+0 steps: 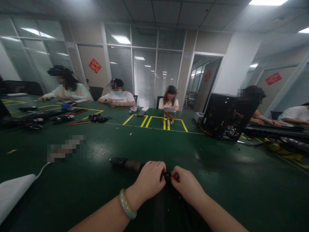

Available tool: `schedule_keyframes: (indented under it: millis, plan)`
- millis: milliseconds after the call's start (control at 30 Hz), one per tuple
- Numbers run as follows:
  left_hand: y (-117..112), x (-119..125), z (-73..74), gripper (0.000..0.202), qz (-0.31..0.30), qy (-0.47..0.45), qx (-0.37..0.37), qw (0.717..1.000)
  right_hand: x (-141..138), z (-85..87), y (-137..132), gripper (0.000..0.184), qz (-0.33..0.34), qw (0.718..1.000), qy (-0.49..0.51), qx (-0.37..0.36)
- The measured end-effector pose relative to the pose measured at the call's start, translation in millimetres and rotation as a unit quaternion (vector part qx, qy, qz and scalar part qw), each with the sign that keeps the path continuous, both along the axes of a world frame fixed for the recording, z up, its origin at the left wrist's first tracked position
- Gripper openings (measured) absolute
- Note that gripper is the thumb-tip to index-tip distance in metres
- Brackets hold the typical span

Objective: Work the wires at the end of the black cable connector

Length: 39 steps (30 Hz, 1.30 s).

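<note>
My left hand [149, 182], with a pale green bangle [126, 204] on the wrist, is closed over a dark tool [125, 163] that lies on the green table [217, 180] and points left. My right hand [187, 183] is closed in a pinch on a small black part [167, 175] between the two hands. The two hands nearly touch at the fingertips. Dark cables or straps run down from the hands toward me.
A black computer case [220, 116] stands at the right with cables beside it. Tools and wires [55, 117] lie at the left. Several people sit around the far side of the table. A white sheet [14, 193] lies at the near left edge.
</note>
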<state>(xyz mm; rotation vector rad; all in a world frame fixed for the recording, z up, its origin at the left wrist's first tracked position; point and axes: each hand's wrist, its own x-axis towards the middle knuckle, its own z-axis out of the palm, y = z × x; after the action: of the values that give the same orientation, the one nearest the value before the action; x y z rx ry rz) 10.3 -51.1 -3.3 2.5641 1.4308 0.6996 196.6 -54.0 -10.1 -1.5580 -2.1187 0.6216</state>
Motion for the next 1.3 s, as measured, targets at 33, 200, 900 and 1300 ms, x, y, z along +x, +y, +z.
schedule_keyframes:
  millis: [33, 200, 900, 1300]
  plan:
    - [0.0, 0.2, 0.5, 0.015, 0.001, 0.005, -0.002, 1.0, -0.2, 0.1, -0.1, 0.006, 0.003, 1.0, 0.0, -0.006]
    - [-0.4, 0.7, 3.0, 0.01, 0.001, 0.002, -0.01, 1.0, 1.0, 3.4, -2.4, 0.005, 0.003, 0.999, 0.008, -0.032]
    - [-4.2, 3.7, 7.3, 0.012, 0.041, 0.031, 0.005, 0.999, 3.3, 8.6, 0.6, 0.005, -0.042, 0.997, -0.048, 0.035]
    - [1.4, 1.0, 4.2, 0.004, 0.019, 0.026, 0.014, 0.999, 2.7, 15.8, -3.2, 0.004, -0.006, 0.998, -0.056, 0.002]
